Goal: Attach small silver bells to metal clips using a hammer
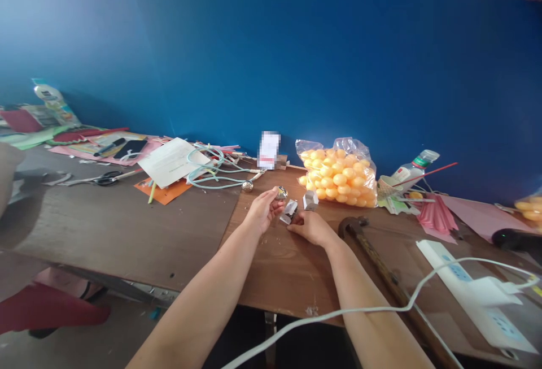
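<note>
Pinched in the fingertips of my left hand (263, 211) is a small shiny metallic ball (281, 192). Just to its right, my right hand (312, 228) has its fingers closed at the edge of a small white open box (289, 211) with something dark in it. A second small whitish box (310, 200) stands just beyond my right hand. Another shiny ball (248, 186) lies on the table left of my left hand, beside a light blue cord (220, 186).
Behind my hands sits a clear bag of orange-yellow balls (339, 177). A wooden cane (372, 261) and a white power strip (474, 295) lie on the right, with a white cable (339, 313) crossing over my right forearm. Scissors (108, 178) and papers (173, 163) are on the left.
</note>
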